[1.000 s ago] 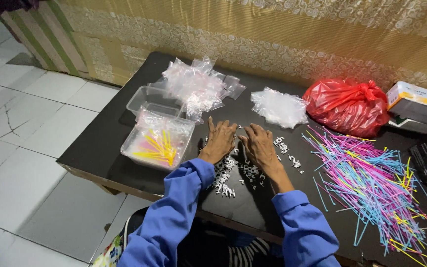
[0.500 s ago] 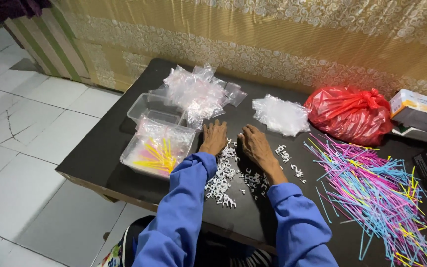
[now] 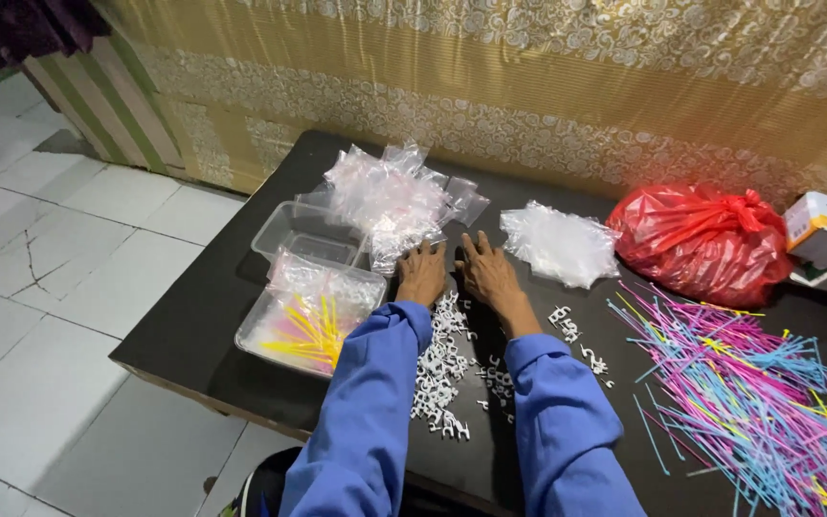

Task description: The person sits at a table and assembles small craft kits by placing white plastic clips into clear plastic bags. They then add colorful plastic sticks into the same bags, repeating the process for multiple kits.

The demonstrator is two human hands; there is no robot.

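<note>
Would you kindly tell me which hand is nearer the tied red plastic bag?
The right hand; the tied red plastic bag lies beyond it to the right. The left hand rests farther left.

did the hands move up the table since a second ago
Yes. Both hands slid away from the person, off the small white pieces, toward the clear bags.

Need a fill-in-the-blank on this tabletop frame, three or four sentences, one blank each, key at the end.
1. Both hands, left hand and right hand, rest on a table whose colour is ____.
2. The knotted plastic bag at the right is ____.
3. The person's sleeves are ____.
4. The small pieces scattered between the arms are ____ in colour.

Missing words: black; red; blue; white
</note>
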